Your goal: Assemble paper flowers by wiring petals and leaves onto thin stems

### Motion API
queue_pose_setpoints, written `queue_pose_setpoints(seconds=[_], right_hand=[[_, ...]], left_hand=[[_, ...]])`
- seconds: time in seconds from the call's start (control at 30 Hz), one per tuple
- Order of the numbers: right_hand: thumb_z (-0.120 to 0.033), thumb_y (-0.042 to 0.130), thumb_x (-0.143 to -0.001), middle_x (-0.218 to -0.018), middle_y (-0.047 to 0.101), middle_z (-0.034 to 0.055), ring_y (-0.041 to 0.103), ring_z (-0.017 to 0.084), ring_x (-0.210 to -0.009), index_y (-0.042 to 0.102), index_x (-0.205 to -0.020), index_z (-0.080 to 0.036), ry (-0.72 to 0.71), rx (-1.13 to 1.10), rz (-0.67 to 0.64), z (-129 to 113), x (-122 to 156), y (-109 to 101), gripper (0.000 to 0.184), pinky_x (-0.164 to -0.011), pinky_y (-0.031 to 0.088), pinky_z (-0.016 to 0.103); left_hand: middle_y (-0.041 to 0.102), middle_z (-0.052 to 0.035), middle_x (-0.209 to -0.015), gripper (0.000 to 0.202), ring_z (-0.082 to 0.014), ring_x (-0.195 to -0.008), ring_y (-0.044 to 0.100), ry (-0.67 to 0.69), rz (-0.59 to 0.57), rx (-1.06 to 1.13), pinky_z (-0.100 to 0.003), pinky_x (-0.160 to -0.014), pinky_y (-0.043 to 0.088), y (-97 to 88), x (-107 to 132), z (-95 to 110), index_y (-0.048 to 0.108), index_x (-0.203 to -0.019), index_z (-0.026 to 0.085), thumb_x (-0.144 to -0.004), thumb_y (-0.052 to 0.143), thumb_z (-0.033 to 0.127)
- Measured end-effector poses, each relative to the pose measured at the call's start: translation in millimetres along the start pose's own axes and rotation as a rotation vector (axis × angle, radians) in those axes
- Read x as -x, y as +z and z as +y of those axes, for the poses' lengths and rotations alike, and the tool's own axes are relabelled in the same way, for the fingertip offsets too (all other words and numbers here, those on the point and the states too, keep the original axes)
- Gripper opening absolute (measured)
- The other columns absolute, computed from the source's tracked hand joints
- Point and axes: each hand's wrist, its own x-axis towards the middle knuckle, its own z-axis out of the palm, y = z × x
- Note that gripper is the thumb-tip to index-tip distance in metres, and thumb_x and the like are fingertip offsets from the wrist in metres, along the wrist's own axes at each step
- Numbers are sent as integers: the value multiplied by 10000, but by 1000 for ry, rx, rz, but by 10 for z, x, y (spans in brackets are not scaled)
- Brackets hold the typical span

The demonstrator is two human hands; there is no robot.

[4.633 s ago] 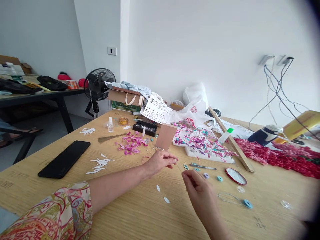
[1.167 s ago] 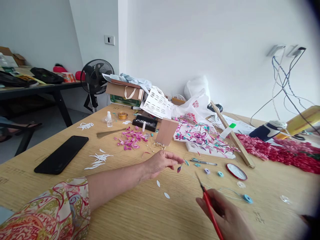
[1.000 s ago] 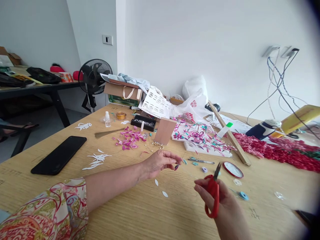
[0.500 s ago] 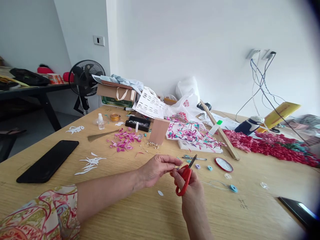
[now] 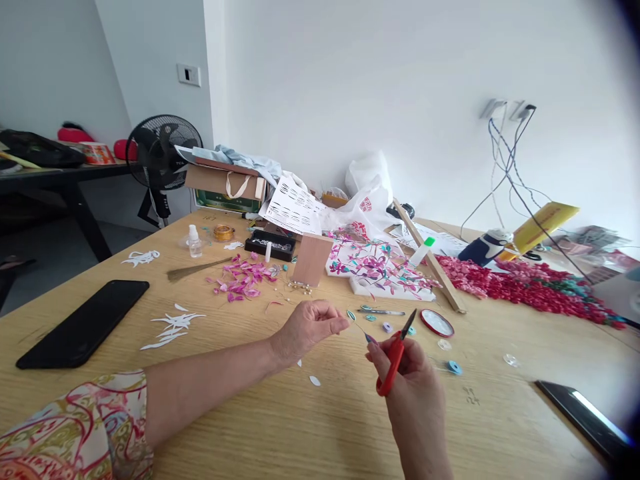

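Note:
My right hand [image 5: 413,377] is closed around red-handled scissors [image 5: 393,367], whose dark blades point up and away. Its thumb and fingertips also pinch a small purple-blue petal [image 5: 370,339] with a thin stem or thread running up to the left. To the left, my left hand [image 5: 307,330] is closed in a pinch, its fingertips near that fine line. What it holds is too small to make out. Just beyond its fingertips shows a small teal-edged leaf shape [image 5: 351,315]. A white petal piece [image 5: 315,381] lies on the table below my left hand.
Pink petals [image 5: 243,277] and a wooden block [image 5: 313,260] sit behind the hands. Farther right are finished-looking flower sprigs [image 5: 380,267], a wooden bar [image 5: 433,260], and a round red-rimmed dish [image 5: 437,323]. Thread bobbins [image 5: 454,367] lie nearby. Phones [image 5: 583,420] rest at right and black tray [image 5: 85,323] at left.
My hands have drawn apart: the right, with the scissors and small petal, moved right and slightly down, away from the left fingertips. The camera view shifted slightly.

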Motion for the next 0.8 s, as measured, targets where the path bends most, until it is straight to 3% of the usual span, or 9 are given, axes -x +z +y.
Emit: queue_pose_setpoints(seconds=[0.17, 0.3, 0.37, 0.47, 0.6, 0.7, 0.8], right_hand=[[-437, 519, -709, -565, 575, -11, 509, 134, -479, 493, -668, -206, -172, 284, 105, -138, 22, 8, 235, -464, 344, 229], [-366, 467, -755, -545, 547, -22, 489, 120, -467, 462, -648, -216, -288, 494, 152, -217, 41, 30, 184, -490, 330, 219], [-345, 442, -768, -555, 544, -19, 491, 120, -476, 439, -633, -218, -367, 554, 137, -186, 36, 30, 186, -490, 324, 214], [-333, 423, -774, -593, 567, -2, 516, 133, -502, 438, -651, -219, -467, 642, 88, -79, -3, -9, 167, -472, 312, 213], [-318, 393, -766, -603, 584, 23, 543, 168, -523, 470, -720, -217, -510, 814, 71, 26, -105, -151, 135, -443, 292, 225], [-306, 358, -770, -640, 605, 48, 561, 194, -566, 489, -758, -212, -558, 926, 71, 32, -170, -272, 162, -445, 288, 238], [-274, 339, -778, -673, 617, 62, 566, 200, -594, 495, -752, -208, -637, 981, 69, 12, -186, -321, 171, -464, 298, 247]], left_hand=[[435, 66, -520, 284, -62, -479, 434, -33, -38, 105, -210, -537, 369, 47, 2, -101, 393, -645, 168, -682, 591, 369], [340, 99, -511, 235, -36, -396, 284, -91, -69, -13, -170, -421, 243, 39, -8, -134, 441, -838, 183, -720, 537, 362], [358, 81, -520, 253, -54, -445, 328, -73, -106, -186, -181, -451, 258, 16, -18, -96, 497, -891, 171, -740, 509, 374], [501, 21, -628, 259, -108, -618, 461, 32, -127, -499, -219, -592, 341, -55, -66, -34, 585, -834, 156, -720, 536, 383], [600, -20, -753, 116, -166, -793, 508, 82, -97, -717, -274, -752, 357, -201, -170, -46, 621, -733, 171, -689, 561, 260], [603, -30, -817, 118, -159, -799, 515, 138, 74, -655, -268, -737, 385, -231, -191, -43, 614, -767, 167, -685, 533, 193], [605, -33, -820, 167, -109, -668, 523, 129, 49, -420, -220, -624, 413, -118, -125, 8, 605, -825, 154, -724, 476, 187]])
